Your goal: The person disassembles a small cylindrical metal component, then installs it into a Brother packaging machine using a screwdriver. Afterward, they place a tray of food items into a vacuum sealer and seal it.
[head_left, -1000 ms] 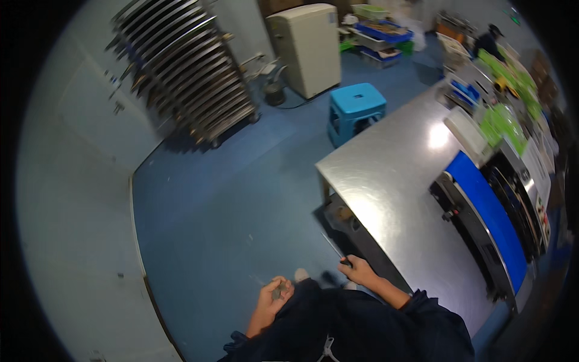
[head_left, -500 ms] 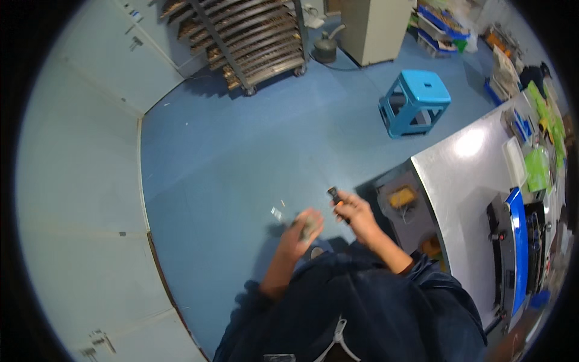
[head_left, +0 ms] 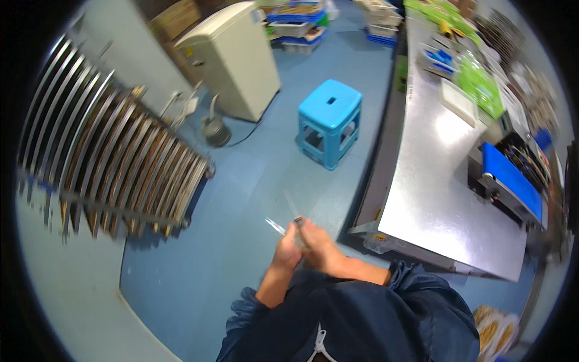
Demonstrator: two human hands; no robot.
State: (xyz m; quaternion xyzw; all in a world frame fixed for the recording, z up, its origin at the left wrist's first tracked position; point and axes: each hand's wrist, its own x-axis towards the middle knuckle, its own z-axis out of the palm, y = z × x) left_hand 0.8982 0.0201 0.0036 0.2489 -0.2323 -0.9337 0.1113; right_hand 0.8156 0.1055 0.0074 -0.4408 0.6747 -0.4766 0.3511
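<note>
One dark blue jacket (head_left: 374,320) with a white zip pull (head_left: 320,341) is filling the lower edge, its sleeves bunching up along the forearms. Just ahead, the right hand (head_left: 322,248) is closing its grip around a dark tool (head_left: 298,221), whose end is showing above the fist, over the blue floor (head_left: 241,265); a faint, blurred streak is extending upward from it. The left hand (head_left: 287,252) is pressing close beside it, fingers curling inward – blur is hiding what, if anything, this grip is holding. A pale strip (head_left: 275,226) is appearing by the left thumb; whether it is resting in the fingers or lying on the floor, I cannot tell.

To the right, a steel desk (head_left: 422,181) is bearing a blue-topped machine (head_left: 509,181), and beyond that a white tray (head_left: 458,102), bright green bags (head_left: 482,84) and a tub (head_left: 433,63) containing something blue. A blue stool (head_left: 330,111) is standing ahead, near the desk. On the left, a rack of trays (head_left: 120,157) is leaning across the fisheye rim. Farther off – a grey canister (head_left: 215,130) is sitting near a cream cabinet (head_left: 235,60), with stacked bins (head_left: 295,30) standing behind.
</note>
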